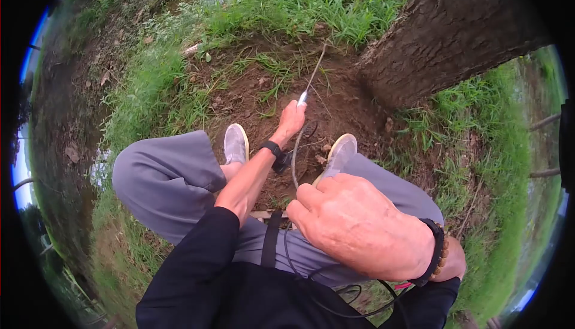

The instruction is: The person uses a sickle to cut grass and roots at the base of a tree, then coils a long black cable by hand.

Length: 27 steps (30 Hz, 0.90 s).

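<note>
My left hand [290, 123] reaches forward over bare soil between my shoes. Its fingers are closed around the silvery handle [302, 98] of a thin rod-like tool. The long thin shaft [315, 72] slants away, its far end at the dirt near the tree base. Close below the camera, my right hand [365, 227] is curled with its back up, hiding most of its fingers. A thin, grey-brown cord-like piece [294, 162] curves from its fingertips up towards my left hand; I cannot tell what it is.
A thick tree trunk [443, 35] leans in at upper right. Grass [305, 5] grows around the dug soil [239, 98]. My two shoes [236, 143] flank the work spot. Black cable [335, 312] loops across my lap.
</note>
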Each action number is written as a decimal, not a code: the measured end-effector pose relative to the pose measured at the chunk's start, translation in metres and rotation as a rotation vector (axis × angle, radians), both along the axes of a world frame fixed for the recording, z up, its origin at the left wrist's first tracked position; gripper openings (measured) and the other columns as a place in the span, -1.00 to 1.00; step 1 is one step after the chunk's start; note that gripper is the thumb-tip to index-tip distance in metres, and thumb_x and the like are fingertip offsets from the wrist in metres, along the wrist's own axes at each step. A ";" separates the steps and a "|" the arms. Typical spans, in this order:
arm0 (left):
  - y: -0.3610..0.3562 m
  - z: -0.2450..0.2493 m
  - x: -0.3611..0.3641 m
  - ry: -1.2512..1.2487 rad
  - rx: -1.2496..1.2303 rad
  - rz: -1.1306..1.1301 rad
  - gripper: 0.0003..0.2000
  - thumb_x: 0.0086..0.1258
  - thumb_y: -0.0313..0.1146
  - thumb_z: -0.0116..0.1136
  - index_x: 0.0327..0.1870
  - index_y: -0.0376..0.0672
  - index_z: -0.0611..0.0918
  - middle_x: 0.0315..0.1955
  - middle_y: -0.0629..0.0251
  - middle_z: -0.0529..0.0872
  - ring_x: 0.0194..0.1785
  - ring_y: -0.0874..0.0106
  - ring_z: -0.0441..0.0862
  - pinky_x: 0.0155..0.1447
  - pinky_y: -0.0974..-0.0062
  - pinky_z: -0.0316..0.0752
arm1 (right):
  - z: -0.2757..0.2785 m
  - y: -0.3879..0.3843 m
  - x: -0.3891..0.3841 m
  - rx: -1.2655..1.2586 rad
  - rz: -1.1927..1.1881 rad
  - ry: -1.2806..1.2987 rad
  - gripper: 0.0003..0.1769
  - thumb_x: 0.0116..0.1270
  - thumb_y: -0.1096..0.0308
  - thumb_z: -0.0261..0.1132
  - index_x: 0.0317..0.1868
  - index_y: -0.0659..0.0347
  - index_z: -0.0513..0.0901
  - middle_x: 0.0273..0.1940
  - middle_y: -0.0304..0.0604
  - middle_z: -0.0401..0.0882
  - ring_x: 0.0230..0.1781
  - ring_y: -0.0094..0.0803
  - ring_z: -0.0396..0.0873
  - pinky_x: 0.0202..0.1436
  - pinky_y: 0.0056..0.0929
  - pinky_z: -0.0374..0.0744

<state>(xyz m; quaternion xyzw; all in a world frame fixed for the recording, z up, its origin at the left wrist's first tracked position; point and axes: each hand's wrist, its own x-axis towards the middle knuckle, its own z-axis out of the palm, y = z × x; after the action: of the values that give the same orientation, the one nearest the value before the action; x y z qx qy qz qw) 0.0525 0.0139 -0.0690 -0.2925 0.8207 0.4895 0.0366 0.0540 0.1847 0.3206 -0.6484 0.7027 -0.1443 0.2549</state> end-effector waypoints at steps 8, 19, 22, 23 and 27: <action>0.012 0.031 0.025 0.090 -0.092 0.104 -0.64 0.40 -0.11 0.01 -0.35 -0.30 0.49 -0.42 -0.18 0.61 -0.29 -0.12 0.58 -0.22 0.07 0.42 | 0.001 0.002 0.005 -0.035 -0.003 -0.009 -0.85 -0.02 0.42 0.24 -0.40 0.22 0.47 -0.46 -0.18 0.40 -0.39 -0.32 0.52 -0.31 -0.40 0.49; 0.026 0.032 -0.122 0.182 -0.114 0.032 -0.68 0.36 -0.16 0.06 -0.14 -0.28 0.44 -0.31 -0.22 0.64 -0.17 -0.15 0.61 -0.09 -0.01 0.46 | 0.000 0.004 0.002 -0.062 -0.050 0.011 -0.89 0.04 0.42 0.23 -0.42 0.23 0.48 -0.47 -0.20 0.39 -0.44 -0.33 0.52 -0.34 -0.40 0.50; 0.027 0.015 -0.107 -0.029 -0.136 -0.128 -0.67 0.38 -0.16 0.02 -0.09 -0.29 0.42 -0.20 -0.27 0.63 -0.08 -0.19 0.59 -0.01 -0.04 0.45 | 0.000 0.006 0.002 -0.089 -0.060 0.002 -0.88 0.03 0.42 0.24 -0.42 0.23 0.48 -0.48 -0.20 0.39 -0.44 -0.35 0.52 -0.36 -0.40 0.50; 0.029 0.014 -0.098 -0.032 -0.125 -0.130 -0.66 0.39 -0.16 0.01 -0.08 -0.29 0.42 -0.17 -0.28 0.62 -0.06 -0.20 0.58 0.00 -0.04 0.45 | 0.000 0.007 0.002 -0.089 -0.064 0.000 -0.88 0.03 0.42 0.24 -0.42 0.23 0.48 -0.48 -0.20 0.39 -0.44 -0.35 0.52 -0.36 -0.40 0.50; 0.030 0.014 -0.076 0.005 -0.089 -0.127 -0.66 0.40 -0.15 0.00 -0.08 -0.29 0.40 -0.20 -0.30 0.62 -0.07 -0.24 0.56 -0.02 -0.07 0.44 | 0.001 0.009 0.004 -0.059 -0.049 0.013 -0.88 0.02 0.42 0.25 -0.42 0.23 0.48 -0.48 -0.21 0.39 -0.44 -0.36 0.53 -0.37 -0.41 0.50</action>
<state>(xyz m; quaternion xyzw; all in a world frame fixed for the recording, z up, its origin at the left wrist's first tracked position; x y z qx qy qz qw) -0.0235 0.0435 -0.0549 -0.2400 0.8586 0.4499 0.0526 0.0583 0.1939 0.3214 -0.6393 0.7154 -0.1669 0.2275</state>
